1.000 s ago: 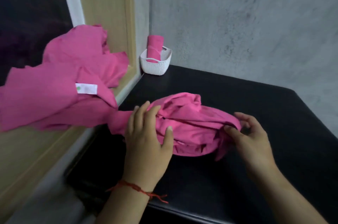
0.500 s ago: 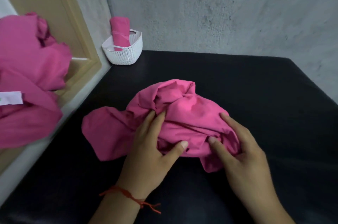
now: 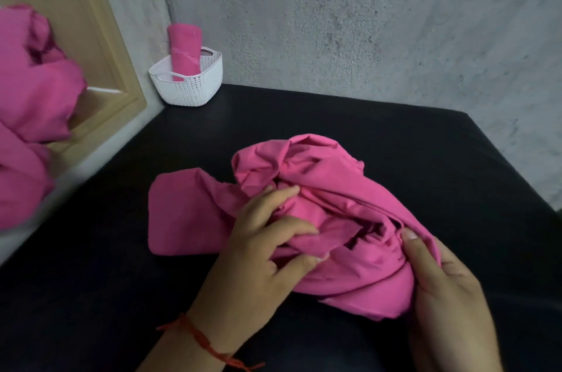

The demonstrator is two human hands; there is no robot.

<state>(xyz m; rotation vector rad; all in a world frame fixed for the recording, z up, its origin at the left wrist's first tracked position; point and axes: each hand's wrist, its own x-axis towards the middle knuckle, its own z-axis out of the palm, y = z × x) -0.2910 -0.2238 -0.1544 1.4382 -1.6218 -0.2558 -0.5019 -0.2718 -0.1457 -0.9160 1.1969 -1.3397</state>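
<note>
Pink cloth (image 3: 331,189) lies bunched on the bench (image 3: 91,295); left hand (image 3: 261,250) pinches an inner fold, right hand (image 3: 450,289) clasps its near-right end. Tugging one layer could tangle it tighter.

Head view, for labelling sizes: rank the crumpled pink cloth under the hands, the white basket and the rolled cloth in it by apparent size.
1. crumpled pink cloth, nearest the camera, so flattered
2. white basket
3. rolled cloth, partly hidden in the basket
</note>
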